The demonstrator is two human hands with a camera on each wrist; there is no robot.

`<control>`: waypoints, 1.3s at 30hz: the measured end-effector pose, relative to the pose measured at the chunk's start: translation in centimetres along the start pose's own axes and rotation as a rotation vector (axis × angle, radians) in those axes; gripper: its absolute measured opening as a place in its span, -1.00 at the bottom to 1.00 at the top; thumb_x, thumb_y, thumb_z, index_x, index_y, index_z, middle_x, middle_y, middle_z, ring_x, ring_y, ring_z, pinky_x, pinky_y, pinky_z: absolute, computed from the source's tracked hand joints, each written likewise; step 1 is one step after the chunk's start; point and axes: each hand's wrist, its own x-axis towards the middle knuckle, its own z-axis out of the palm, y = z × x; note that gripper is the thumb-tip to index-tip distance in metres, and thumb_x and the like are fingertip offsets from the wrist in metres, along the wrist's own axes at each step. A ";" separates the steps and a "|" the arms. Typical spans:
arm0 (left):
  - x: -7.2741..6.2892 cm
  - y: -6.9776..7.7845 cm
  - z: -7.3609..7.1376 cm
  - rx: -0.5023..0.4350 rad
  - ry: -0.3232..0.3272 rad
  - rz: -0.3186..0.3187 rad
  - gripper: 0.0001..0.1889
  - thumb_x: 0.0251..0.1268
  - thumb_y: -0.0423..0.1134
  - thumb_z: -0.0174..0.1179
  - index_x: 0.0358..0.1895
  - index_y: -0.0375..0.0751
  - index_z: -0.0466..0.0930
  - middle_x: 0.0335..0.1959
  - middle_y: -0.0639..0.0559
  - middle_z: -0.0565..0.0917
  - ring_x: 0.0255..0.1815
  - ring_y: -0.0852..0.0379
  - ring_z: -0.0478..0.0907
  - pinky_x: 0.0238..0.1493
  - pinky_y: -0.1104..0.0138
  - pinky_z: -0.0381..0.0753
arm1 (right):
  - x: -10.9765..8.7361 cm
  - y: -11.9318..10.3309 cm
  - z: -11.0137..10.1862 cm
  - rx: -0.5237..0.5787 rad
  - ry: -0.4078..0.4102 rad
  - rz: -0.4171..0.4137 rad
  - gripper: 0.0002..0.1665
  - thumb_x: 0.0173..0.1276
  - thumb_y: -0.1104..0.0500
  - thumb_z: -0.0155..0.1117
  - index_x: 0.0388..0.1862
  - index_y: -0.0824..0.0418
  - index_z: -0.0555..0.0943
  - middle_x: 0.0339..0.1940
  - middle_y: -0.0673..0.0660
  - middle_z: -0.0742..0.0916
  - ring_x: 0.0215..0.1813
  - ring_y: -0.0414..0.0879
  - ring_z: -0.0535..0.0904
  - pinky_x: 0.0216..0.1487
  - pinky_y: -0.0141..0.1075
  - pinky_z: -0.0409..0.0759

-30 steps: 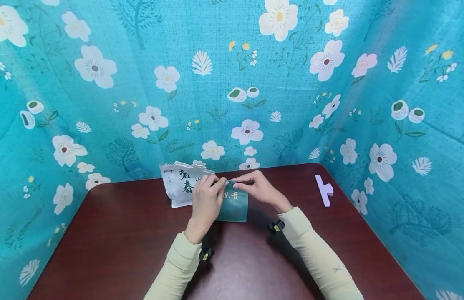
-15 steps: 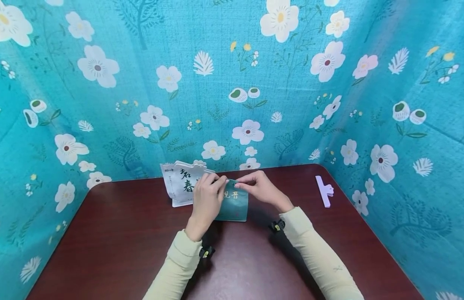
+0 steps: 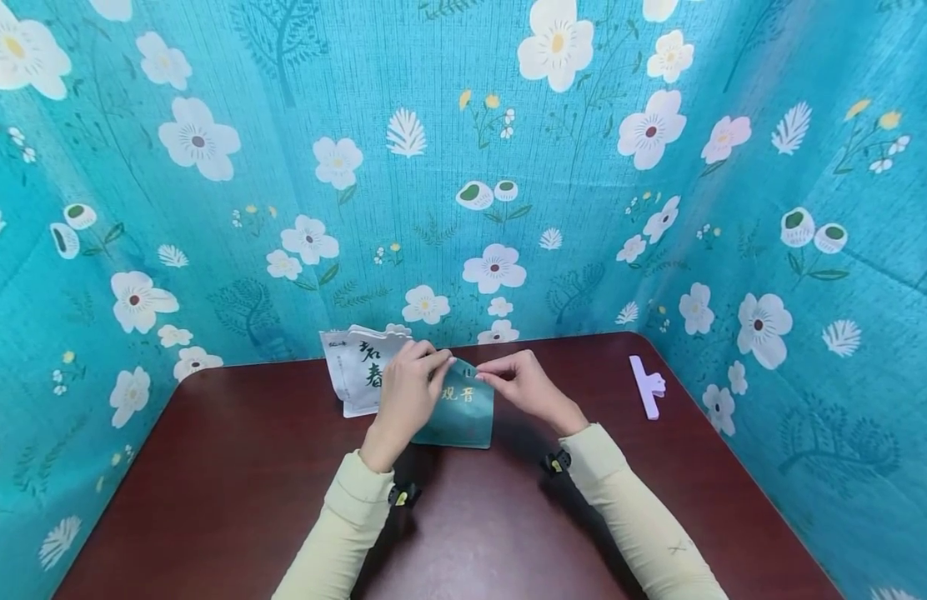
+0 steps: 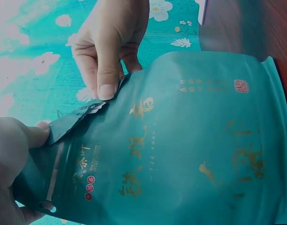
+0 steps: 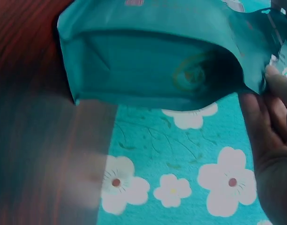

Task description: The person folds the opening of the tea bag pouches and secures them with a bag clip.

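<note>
A green tea pouch (image 3: 463, 425) with gold characters stands near the back of the table, between the two hands. My left hand (image 3: 409, 385) pinches its top edge near the left corner, thumb and fingers on either side in the left wrist view. The right hand (image 3: 529, 385) pinches the top edge at the other corner. Between the hands, the upper edge is bent over with a silvery inner side (image 4: 94, 108) showing. A pale line runs below this edge, with a small hole at the far corner. In the right wrist view, the pouch's folded base and side (image 5: 143, 70) show.
A silver-white pouch (image 3: 353, 371) with dark characters stands behind the left hand, partly hidden by it. A pale purple bag clip (image 3: 647, 386) lies at the right back of the dark red table (image 3: 231, 483). Blue flowered cloth (image 3: 433, 208) hangs behind and at the sides.
The right hand has shifted slightly right and down along the pouch's top edge, and the left hand slightly left. More of the pouch's front and upper corner shows between them.
</note>
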 end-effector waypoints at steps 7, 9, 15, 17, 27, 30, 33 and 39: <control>-0.2 0.3 0.0 -0.017 0.007 -0.016 -0.87 0.36 -0.24 0.35 -0.17 -0.17 0.84 -0.45 0.06 0.60 -0.40 0.09 0.45 -0.41 0.27 0.48 | -0.5 0.0 -0.8 0.018 -0.076 0.009 -0.79 0.33 0.34 0.42 -0.07 0.25 0.81 -0.15 0.15 0.84 -0.42 -0.23 0.67 -0.46 -0.42 0.54; -0.4 0.4 0.0 -0.017 0.003 -0.016 -0.88 0.36 -0.25 0.35 -0.17 -0.16 0.84 -0.44 0.06 0.60 -0.39 0.09 0.46 -0.40 0.27 0.49 | -0.6 0.3 -0.7 -0.005 -0.066 -0.040 -0.80 0.33 0.36 0.41 -0.09 0.25 0.81 -0.17 0.15 0.84 -0.35 -0.22 0.73 -0.41 -0.41 0.61; -0.8 0.7 0.2 -0.011 0.011 -0.013 -0.89 0.37 -0.25 0.34 -0.19 -0.16 0.83 -0.42 0.06 0.60 -0.37 0.08 0.49 -0.37 0.25 0.51 | -1.0 1.0 -0.2 -0.088 -0.006 -0.138 -0.79 0.28 0.38 0.45 -0.11 0.26 0.82 -0.23 0.16 0.84 -0.29 -0.21 0.78 -0.31 -0.39 0.70; -0.9 0.7 0.1 -0.009 0.016 -0.013 -0.89 0.36 -0.25 0.35 -0.19 -0.15 0.83 -0.42 0.06 0.60 -0.38 0.08 0.47 -0.37 0.25 0.49 | -1.0 1.0 0.0 -0.096 0.004 -0.156 -0.79 0.27 0.38 0.46 -0.11 0.26 0.82 -0.25 0.17 0.84 -0.32 -0.20 0.77 -0.34 -0.38 0.70; -1.1 0.6 -0.1 -0.030 0.029 -0.021 -0.88 0.39 -0.26 0.32 -0.17 -0.17 0.83 -0.42 0.05 0.60 -0.34 0.05 0.49 -0.32 0.20 0.50 | -1.1 0.7 0.1 -0.027 0.005 -0.059 -0.78 0.33 0.32 0.43 -0.06 0.22 0.81 -0.16 0.13 0.84 -0.17 -0.12 0.80 -0.16 -0.26 0.74; -1.1 0.5 -0.2 -0.028 0.035 -0.021 -0.88 0.40 -0.26 0.32 -0.17 -0.17 0.83 -0.42 0.04 0.60 -0.36 0.05 0.49 -0.33 0.21 0.48 | -1.2 0.5 -0.1 -0.014 -0.020 -0.016 -0.76 0.34 0.29 0.43 -0.02 0.23 0.80 -0.12 0.14 0.83 -0.13 -0.10 0.79 -0.11 -0.22 0.74; -1.0 0.5 -0.2 -0.044 0.026 -0.024 -0.86 0.41 -0.24 0.30 -0.17 -0.18 0.83 -0.42 0.04 0.59 -0.35 0.05 0.48 -0.32 0.21 0.48 | -1.4 0.5 -0.5 -0.043 -0.034 -0.017 -0.76 0.33 0.29 0.44 -0.03 0.24 0.80 -0.14 0.12 0.84 -0.16 -0.11 0.78 -0.13 -0.27 0.73; -1.2 0.6 0.0 -0.048 0.022 -0.021 -0.87 0.39 -0.26 0.32 -0.17 -0.17 0.83 -0.42 0.06 0.59 -0.35 0.07 0.46 -0.34 0.23 0.49 | -1.2 1.1 -0.2 -0.128 0.029 -0.132 -0.80 0.29 0.38 0.44 -0.11 0.26 0.82 -0.30 0.11 0.83 -0.30 -0.22 0.74 -0.30 -0.38 0.70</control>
